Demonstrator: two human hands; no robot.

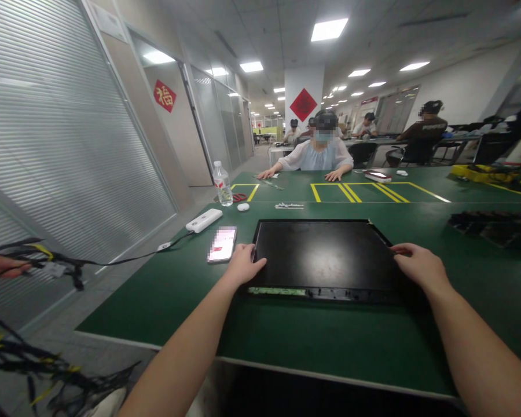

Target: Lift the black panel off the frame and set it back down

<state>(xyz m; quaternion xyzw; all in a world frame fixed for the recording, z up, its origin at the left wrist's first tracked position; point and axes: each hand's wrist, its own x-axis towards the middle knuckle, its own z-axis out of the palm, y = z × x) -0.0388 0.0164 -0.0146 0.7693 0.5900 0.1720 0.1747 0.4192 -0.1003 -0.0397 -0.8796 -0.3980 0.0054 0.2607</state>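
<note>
A black LCD panel [321, 252] lies face up on the green table in front of me. Along its near edge runs a strip with a green circuit board [278, 291]. My left hand [244, 266] grips the panel's left side, thumb on top and fingers at the edge. On the opposite side, my right hand [419, 267] holds the right edge, its thumb and index finger closed on the frame; the other fingertips are partly hidden. A phone [222, 244] with a lit screen lies just left of my left hand.
A water bottle [223, 184], a white earbud case [243, 207] and a white power strip [204, 220] stand left. Black parts [495, 226] lie right. Another person's hand [4, 267] holds cables [56, 263] at far left. A person [319, 153] sits opposite.
</note>
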